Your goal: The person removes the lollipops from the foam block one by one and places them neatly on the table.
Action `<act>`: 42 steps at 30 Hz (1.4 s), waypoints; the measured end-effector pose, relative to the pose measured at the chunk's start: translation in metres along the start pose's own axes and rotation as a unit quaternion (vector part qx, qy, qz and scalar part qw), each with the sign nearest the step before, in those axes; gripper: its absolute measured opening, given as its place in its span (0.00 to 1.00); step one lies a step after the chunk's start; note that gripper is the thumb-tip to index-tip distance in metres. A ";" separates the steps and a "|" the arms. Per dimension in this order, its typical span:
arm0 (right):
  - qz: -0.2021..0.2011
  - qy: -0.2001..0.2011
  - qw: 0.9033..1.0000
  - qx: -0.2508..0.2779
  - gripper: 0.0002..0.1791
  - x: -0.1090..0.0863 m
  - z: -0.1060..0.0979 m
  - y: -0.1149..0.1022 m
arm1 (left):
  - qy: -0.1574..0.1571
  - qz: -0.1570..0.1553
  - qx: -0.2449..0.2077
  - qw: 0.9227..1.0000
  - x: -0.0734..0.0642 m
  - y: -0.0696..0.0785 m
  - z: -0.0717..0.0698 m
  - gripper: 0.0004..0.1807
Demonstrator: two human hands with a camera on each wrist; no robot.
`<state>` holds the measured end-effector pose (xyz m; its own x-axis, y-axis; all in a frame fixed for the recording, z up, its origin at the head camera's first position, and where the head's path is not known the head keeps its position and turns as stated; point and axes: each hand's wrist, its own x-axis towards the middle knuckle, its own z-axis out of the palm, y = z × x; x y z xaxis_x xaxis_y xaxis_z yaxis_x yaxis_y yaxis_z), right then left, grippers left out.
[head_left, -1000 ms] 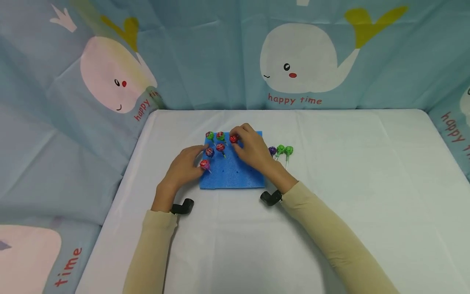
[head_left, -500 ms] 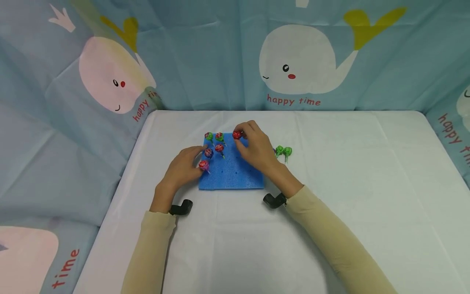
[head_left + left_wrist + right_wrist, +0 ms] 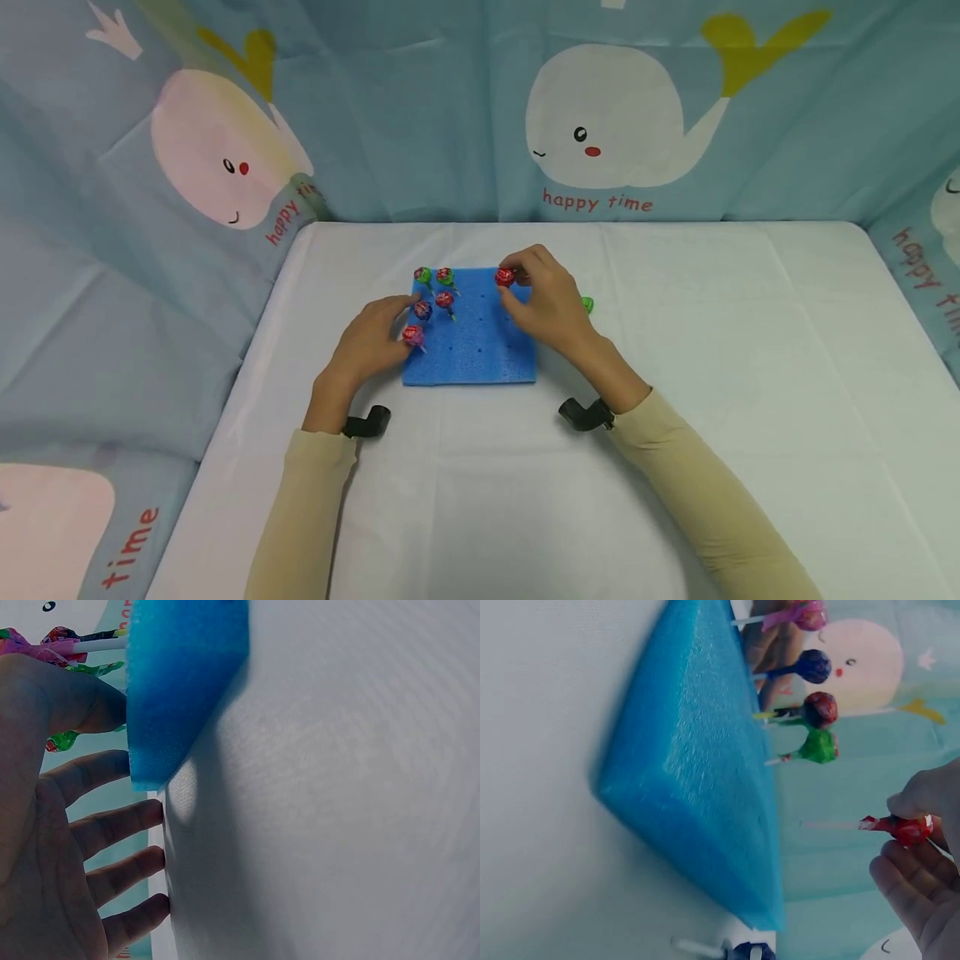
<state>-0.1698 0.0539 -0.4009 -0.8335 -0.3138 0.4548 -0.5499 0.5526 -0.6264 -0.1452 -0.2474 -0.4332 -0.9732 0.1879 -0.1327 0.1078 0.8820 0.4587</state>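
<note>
A blue foam block [image 3: 472,367] with small holes lies on the table. Several wrapped lollipops stand in its left part: a pink one [image 3: 413,335], a dark blue one [image 3: 423,310], a red one [image 3: 445,300] and two red-and-green ones [image 3: 445,276] at the back. Thumb and fingers of my left hand [image 3: 371,337] are spread and rest against the block's left side. Over its far right corner, my right hand [image 3: 551,304] pinches a red lollipop [image 3: 911,830] by the head. In the right wrist view, the lollipop's white stick points toward the foam, apart from it.
Right of the block, a green lollipop [image 3: 587,305] shows partly behind my right hand. A dark blue lollipop [image 3: 751,951] lies beside the block in the right wrist view. Whale-printed curtains [image 3: 450,125] border the white-covered table [image 3: 465,483] at back and left.
My right hand has carried the red lollipop rightward, from the block's middle back to its far right. It now covers most of the lollipops lying beyond. The left hand stays against the block.
</note>
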 end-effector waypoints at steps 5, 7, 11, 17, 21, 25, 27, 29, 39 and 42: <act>0.006 -0.001 1.000 0.006 0.15 -0.005 -0.007 0.003 | 0.000 -0.008 -0.002 1.000 -0.001 0.001 -0.001 0.45; 0.006 0.002 1.000 0.006 0.14 -0.008 -0.010 0.005 | -0.001 -0.012 0.000 1.000 -0.001 0.001 -0.001 0.45; 0.005 0.009 1.000 0.006 0.14 -0.015 -0.015 0.010 | -0.004 -0.016 0.003 1.000 0.000 0.002 -0.001 0.45; 0.000 0.018 1.000 0.010 0.15 -0.021 -0.022 0.015 | -0.006 -0.013 -0.002 1.000 -0.001 0.000 -0.002 0.46; 0.010 0.018 1.000 0.007 0.16 -0.026 -0.027 0.018 | -0.008 -0.016 -0.002 1.000 -0.001 -0.001 -0.001 0.46; 0.028 0.015 0.999 -0.001 0.17 -0.034 -0.033 0.023 | -0.011 -0.017 0.000 1.000 0.000 0.001 -0.001 0.46; 0.035 0.018 0.999 -0.001 0.17 -0.039 -0.038 0.026 | -0.011 -0.015 0.001 1.000 0.000 0.002 -0.002 0.46; 0.038 0.021 0.999 0.001 0.17 -0.043 -0.043 0.030 | -0.010 -0.011 0.003 1.000 0.000 0.002 -0.002 0.46; 0.049 0.037 0.998 0.012 0.16 -0.056 -0.056 0.045 | -0.005 -0.006 0.016 1.000 0.001 0.002 -0.002 0.44; 0.055 0.037 0.998 0.007 0.16 -0.058 -0.058 0.048 | -0.005 -0.006 0.011 1.000 0.000 0.001 -0.001 0.45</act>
<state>-0.1444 0.1438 -0.4207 -0.8827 -0.1941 0.4281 -0.4567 0.5690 -0.6838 -0.1457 -0.2469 -0.4320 -0.9723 0.1816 -0.1471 0.1008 0.8938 0.4371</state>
